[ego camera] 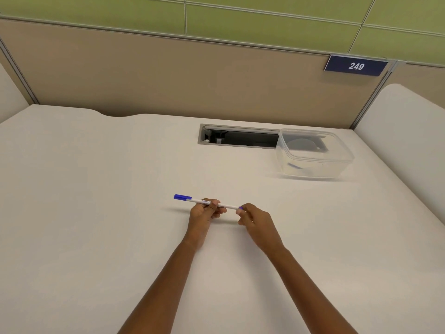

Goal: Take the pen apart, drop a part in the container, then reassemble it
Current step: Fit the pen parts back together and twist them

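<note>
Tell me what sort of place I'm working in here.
Probably an office cubicle or study carrel: a white desk enclosed by tan partition panels, a numbered plate reading 249, and a cable access slot cut into the desktop.

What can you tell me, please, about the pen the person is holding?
The pen is a slim white stick with a blue cap at its left end and a small blue plug at its right end, with dark print along the barrel. It looks plastic. It is held roughly level above the white desk, the left hand closed around its middle and the right hand pinching the plug end.
</note>
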Demonstrator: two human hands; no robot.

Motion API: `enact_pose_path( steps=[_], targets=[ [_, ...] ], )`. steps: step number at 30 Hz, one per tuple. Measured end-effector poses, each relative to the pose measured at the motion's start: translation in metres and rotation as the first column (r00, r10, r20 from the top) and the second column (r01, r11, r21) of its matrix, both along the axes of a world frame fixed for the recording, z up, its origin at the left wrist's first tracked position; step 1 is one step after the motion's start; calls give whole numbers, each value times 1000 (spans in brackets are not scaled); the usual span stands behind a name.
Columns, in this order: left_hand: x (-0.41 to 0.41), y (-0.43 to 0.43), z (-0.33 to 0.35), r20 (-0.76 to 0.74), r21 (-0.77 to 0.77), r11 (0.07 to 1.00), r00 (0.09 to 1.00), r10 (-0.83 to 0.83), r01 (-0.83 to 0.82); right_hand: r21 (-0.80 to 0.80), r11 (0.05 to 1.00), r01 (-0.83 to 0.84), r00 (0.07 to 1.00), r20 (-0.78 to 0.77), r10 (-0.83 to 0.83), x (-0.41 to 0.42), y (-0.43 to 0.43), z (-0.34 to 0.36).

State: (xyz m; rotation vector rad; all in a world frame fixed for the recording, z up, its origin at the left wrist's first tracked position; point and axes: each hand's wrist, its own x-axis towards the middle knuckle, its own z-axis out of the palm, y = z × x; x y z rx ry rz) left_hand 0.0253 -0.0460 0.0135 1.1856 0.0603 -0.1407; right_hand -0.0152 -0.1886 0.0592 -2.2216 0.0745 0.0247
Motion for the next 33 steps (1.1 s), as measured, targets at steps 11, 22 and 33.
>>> enact_pose_path(
  steps=[11, 22, 33],
  targets=[
    [0, 2, -2, 17, 17, 1000, 1000, -16, 16, -212, 976, -42, 987, 141, 73, 3, 1, -2],
    [1, 3, -4, 35, 31, 997, 997, -65, 64, -38, 999, 12, 1000, 27, -11, 2, 2, -7],
    [0, 1, -4, 58, 92, 993, 995, -85, 80, 463, 872, 157, 915, -400, 48, 9, -5, 8]
  ],
)
